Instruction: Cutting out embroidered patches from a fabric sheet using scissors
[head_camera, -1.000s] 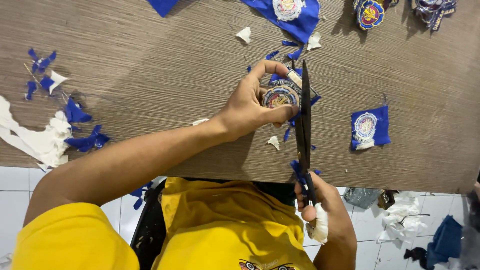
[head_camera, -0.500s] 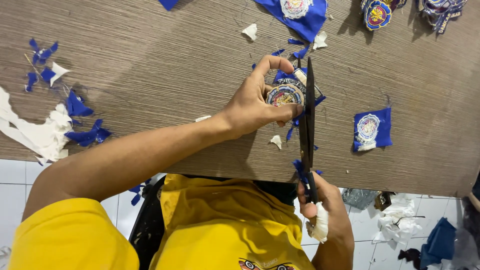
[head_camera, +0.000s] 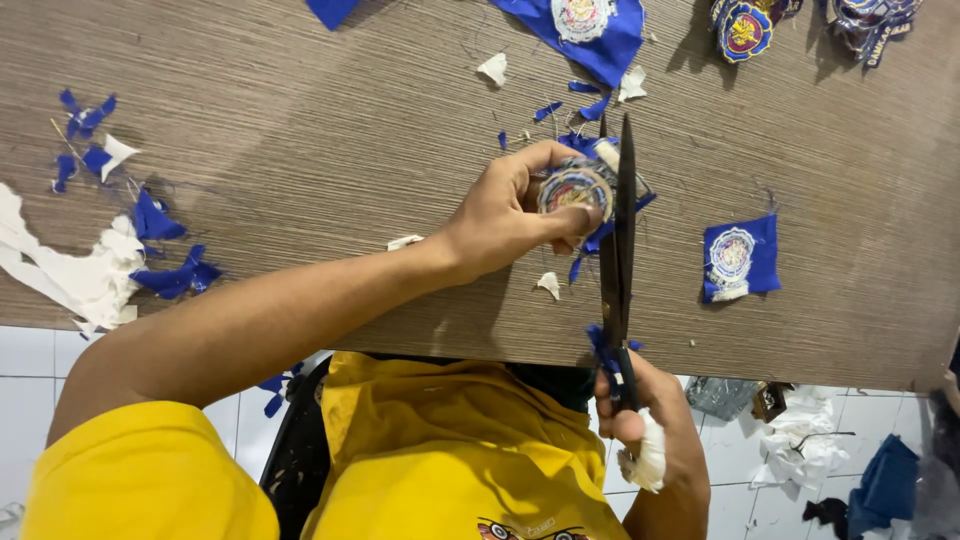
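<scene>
Embroidered round patch, still ringed by blue cloth, sits pinched in my left hand just above the wood-grain tabletop, thumb and fingers closed on its face and back so the edge is offered to the blades. My right hand is wrapped around the handles of the long black scissors, down near the tabletop's near edge; a white wrap covers part of that grip, and a scrap of blue hangs by the handles. The blades point away from me and look nearly closed, lying right against the patch's right-hand side, where the spare blue fabric sticks out.

I judge the step in hand to be trimming the surplus cloth off the badge's rim, somewhere partway round, since blue is visible along that edge. The next move, as I read it, calls for turning the patch a little in the pinch so an uncut stretch meets the blades, keeping fingertips clear of the cutting line.

Around the work lie blue offcuts and white backing scraps at the left, a square blue piece with an uncut badge at the right, and finished patches at the far edge.
</scene>
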